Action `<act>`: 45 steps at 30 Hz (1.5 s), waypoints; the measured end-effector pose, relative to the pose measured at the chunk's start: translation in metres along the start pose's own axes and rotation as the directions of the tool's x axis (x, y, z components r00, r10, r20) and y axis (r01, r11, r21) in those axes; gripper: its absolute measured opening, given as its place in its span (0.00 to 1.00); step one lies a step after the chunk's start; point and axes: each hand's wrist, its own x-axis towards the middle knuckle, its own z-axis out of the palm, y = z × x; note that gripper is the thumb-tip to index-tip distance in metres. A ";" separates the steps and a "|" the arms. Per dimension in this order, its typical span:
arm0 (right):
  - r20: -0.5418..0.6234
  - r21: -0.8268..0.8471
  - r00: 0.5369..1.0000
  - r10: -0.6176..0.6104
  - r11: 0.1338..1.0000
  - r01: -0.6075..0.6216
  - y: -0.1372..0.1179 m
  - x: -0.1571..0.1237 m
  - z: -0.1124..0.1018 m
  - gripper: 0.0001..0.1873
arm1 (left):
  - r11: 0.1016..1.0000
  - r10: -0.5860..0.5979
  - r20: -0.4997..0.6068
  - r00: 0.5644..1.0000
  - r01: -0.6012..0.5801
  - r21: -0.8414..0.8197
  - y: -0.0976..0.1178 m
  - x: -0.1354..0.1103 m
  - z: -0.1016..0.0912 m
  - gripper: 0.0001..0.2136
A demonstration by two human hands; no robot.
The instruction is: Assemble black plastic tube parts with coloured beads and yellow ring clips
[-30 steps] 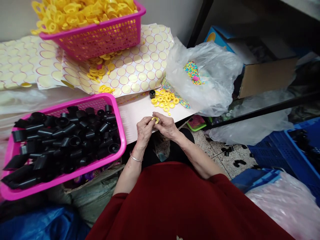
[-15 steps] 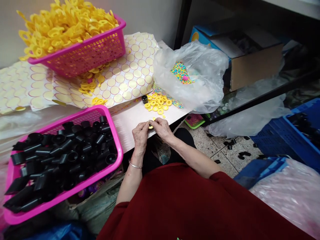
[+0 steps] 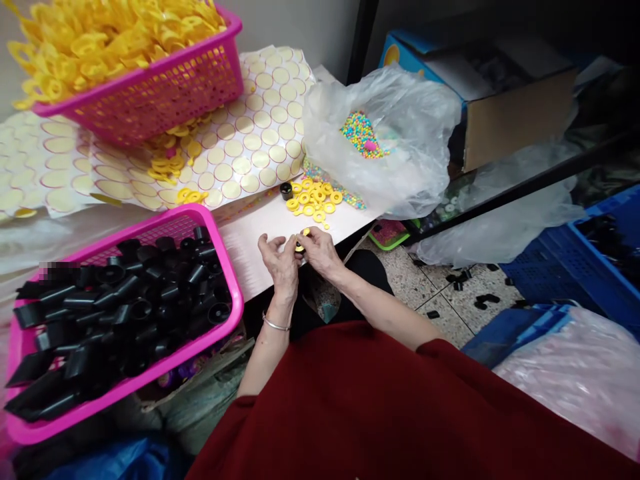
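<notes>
At the table's near edge, my two hands meet around a small yellow plastic ring piece [image 3: 300,248] with a dark centre. My right hand [image 3: 323,255] pinches it from the right, and a yellow tab shows above those fingers. On the other side, my left hand [image 3: 281,268] has its thumb side closed against the piece while its other fingers stick out to the left. Just beyond lies a loose pile of yellow ring pieces [image 3: 319,198]. A short black tube [image 3: 286,191] stands upright at the pile's left side.
A pink basket [image 3: 237,280] full of black tubes sits at left. Behind it, another pink basket [image 3: 165,93] overflows with yellow pieces on sticker sheets [image 3: 260,160]. A plastic bag [image 3: 420,133] of coloured beads [image 3: 361,133] lies behind the pile; a cardboard box [image 3: 520,120] stands right.
My left hand's outer fingers have lifted and spread leftward, away from the ring piece. My right hand keeps its pinch. The whole view has shifted slightly.
</notes>
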 end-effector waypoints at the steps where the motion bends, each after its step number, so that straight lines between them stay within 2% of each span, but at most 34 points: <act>1: -0.005 -0.006 1.000 -0.012 1.000 0.012 0.001 0.000 0.001 0.14 | 1.000 0.014 0.008 1.000 -0.014 0.000 0.000 0.001 0.001 0.30; 4: -0.022 0.005 0.999 -0.047 0.999 0.047 0.002 0.000 0.005 0.13 | 0.998 0.059 0.046 0.997 -0.060 0.015 -0.003 0.006 0.005 0.22; 7: -0.042 0.045 0.999 -0.015 0.999 0.017 -0.001 -0.002 0.008 0.14 | 0.997 0.047 0.078 0.996 -0.051 0.056 -0.003 0.009 0.005 0.12; 10: -0.013 0.125 0.998 0.056 0.991 -0.054 -0.003 -0.005 0.008 0.15 | 0.999 -0.019 0.197 0.980 0.014 0.032 -0.002 0.007 -0.003 0.15; 12: 0.021 0.188 0.997 0.076 0.979 -0.078 -0.003 -0.005 0.006 0.15 | 1.000 -0.006 0.338 0.941 0.012 -0.014 -0.003 0.007 -0.010 0.19; 14: 0.052 0.236 0.996 0.070 0.968 -0.081 -0.002 -0.005 0.002 0.17 | 0.999 0.048 0.432 0.900 -0.042 -0.023 -0.006 0.007 -0.015 0.23; 15: 0.065 0.251 0.996 0.062 0.965 -0.076 -0.002 -0.006 -0.001 0.17 | 0.996 0.081 0.443 0.893 -0.085 -0.010 -0.008 0.008 -0.016 0.23; 18: 0.122 0.280 0.992 0.035 0.958 -0.069 -0.003 -0.010 -0.012 0.22 | 0.960 0.219 0.395 0.892 -0.269 0.074 -0.012 0.011 -0.015 0.19; 20: 0.185 0.308 0.981 0.052 0.945 -0.109 -0.005 -0.015 -0.022 0.26 | 0.905 0.330 0.410 0.850 -0.409 0.119 -0.014 0.010 -0.014 0.16; 22: 0.259 0.361 0.962 0.091 0.914 -0.184 -0.006 -0.022 -0.034 0.27 | 0.833 0.413 0.480 0.774 -0.534 0.144 -0.013 0.005 -0.016 0.14; 26: 0.290 0.455 0.952 0.100 0.860 -0.229 -0.005 -0.036 -0.055 0.20 | 0.664 0.520 0.603 0.605 -0.730 0.161 -0.004 -0.011 -0.022 0.12; 28: 0.343 0.473 0.931 0.121 0.835 -0.283 -0.003 -0.041 -0.063 0.19 | 0.614 0.535 0.640 0.551 -0.775 0.153 0.002 -0.019 -0.024 0.11; 31: 0.446 0.483 0.881 0.158 0.786 -0.385 0.002 -0.047 -0.071 0.23 | 0.625 0.505 0.681 0.531 -0.769 0.135 0.007 -0.027 -0.022 0.10; 34: 0.529 0.489 0.838 0.133 0.759 -0.430 0.006 -0.052 -0.075 0.26 | 0.644 0.486 0.703 0.519 -0.756 0.113 0.008 -0.032 -0.020 0.09; 36: 0.577 0.469 0.809 0.111 0.766 -0.440 0.006 -0.055 -0.077 0.30 | 0.639 0.469 0.716 0.517 -0.758 0.128 0.005 -0.033 -0.018 0.08; 39: 0.584 0.389 0.802 0.126 0.823 -0.413 0.002 -0.057 -0.081 0.27 | 0.606 0.423 0.751 0.507 -0.774 0.181 -0.002 -0.034 -0.016 0.04; 43: 0.611 0.273 0.770 0.184 0.864 -0.422 -0.001 -0.052 -0.089 0.23 | 0.528 0.397 0.823 0.406 -0.835 0.157 -0.010 -0.035 -0.014 0.02; 45: 0.610 0.254 0.773 0.176 0.880 -0.401 0.000 -0.050 -0.092 0.23 | 0.490 0.398 0.848 0.349 -0.863 0.125 -0.013 -0.036 -0.012 0.02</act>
